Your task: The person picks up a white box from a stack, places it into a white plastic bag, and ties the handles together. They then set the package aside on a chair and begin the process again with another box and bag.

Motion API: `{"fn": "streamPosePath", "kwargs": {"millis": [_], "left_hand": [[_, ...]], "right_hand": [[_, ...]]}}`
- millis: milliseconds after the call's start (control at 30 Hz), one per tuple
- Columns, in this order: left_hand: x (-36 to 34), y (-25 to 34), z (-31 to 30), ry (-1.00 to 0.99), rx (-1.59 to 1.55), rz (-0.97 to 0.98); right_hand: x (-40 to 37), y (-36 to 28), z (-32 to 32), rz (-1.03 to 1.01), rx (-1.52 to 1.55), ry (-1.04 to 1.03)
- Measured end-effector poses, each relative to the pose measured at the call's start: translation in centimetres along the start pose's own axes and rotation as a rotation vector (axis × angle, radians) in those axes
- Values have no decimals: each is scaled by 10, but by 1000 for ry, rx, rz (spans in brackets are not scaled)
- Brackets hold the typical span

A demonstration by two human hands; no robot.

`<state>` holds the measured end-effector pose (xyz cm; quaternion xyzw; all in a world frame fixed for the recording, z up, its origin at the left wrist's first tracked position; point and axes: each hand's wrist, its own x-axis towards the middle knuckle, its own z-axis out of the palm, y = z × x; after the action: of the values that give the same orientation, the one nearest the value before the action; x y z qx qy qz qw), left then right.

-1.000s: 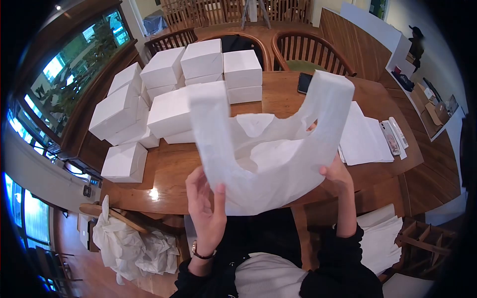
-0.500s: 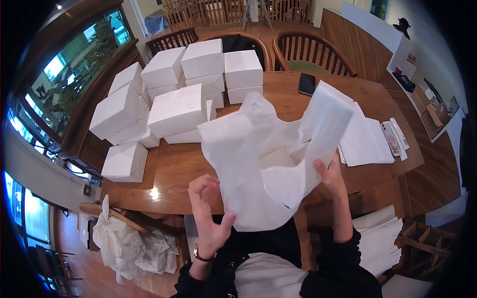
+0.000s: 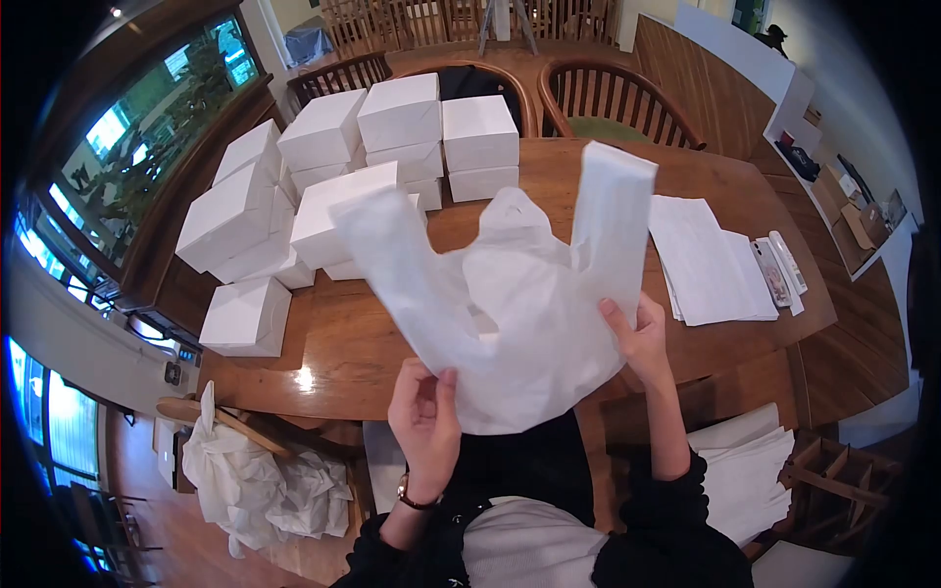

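I hold a white handled carrier bag (image 3: 520,304) up over the near edge of the wooden table (image 3: 343,338). My left hand (image 3: 425,416) pinches its lower left side, thumb on the front. My right hand (image 3: 639,338) grips the base of its right handle strip, which stands upright. The left handle leans toward the boxes. Behind the bag, a cluster of white closed boxes (image 3: 338,162) fills the table's left and far side, some stacked two high.
A stack of flat white bags (image 3: 701,257) lies on the table to the right, with two slim devices (image 3: 779,269) beside it. Wooden chairs (image 3: 613,103) stand at the far side. Crumpled white material (image 3: 250,480) lies on the floor at lower left.
My left hand, free of the bag half a second ago, has taken hold of its lower left side. The bag has swung back upright and spread out, and the phone behind it is hidden.
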<state>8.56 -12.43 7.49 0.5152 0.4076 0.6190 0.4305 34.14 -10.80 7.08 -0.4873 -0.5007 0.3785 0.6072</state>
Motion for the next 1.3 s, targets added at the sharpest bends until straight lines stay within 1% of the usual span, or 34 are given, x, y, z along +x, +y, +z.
{"fn": "streamPosePath", "kwargs": {"millis": [33,133,233,333,433,533,633,733,833,933,1033,1133,1233,1300], "left_hand": [[6,-4,2,29,47,107],[14,-23,-4,95,249,247],[23,-41,-6,123,318,286],[24,-34,-3,126,89,23],[18,-24,-9,21,9,91],[9,-10,-7,-4,115,122],[10,-20,-21,-116,297,212],[10,-35,-17,18,207,169],[16,-44,-14,129,301,235],[24,-47,-8,204,386,441],[22,-45,-16,86,515,456],[25,-39,-21,-83,524,301],[30,-27,-2,-13,372,443],[28,-34,-3,-57,373,435]], "right_hand": [[0,2,1,11,-18,14],[0,11,8,-237,-55,173],[-2,19,10,-243,-68,268],[-5,22,2,-164,-36,167],[-1,20,-20,-168,-21,-120],[0,18,-34,-116,-54,-246],[2,25,-40,-46,-16,-323],[5,25,-28,74,-39,-283],[7,21,2,24,23,-106],[7,36,12,-88,14,45],[4,40,18,-173,-39,211],[2,37,20,-252,-75,225],[1,41,18,-248,-81,250],[-1,39,21,-236,-61,250]]}}
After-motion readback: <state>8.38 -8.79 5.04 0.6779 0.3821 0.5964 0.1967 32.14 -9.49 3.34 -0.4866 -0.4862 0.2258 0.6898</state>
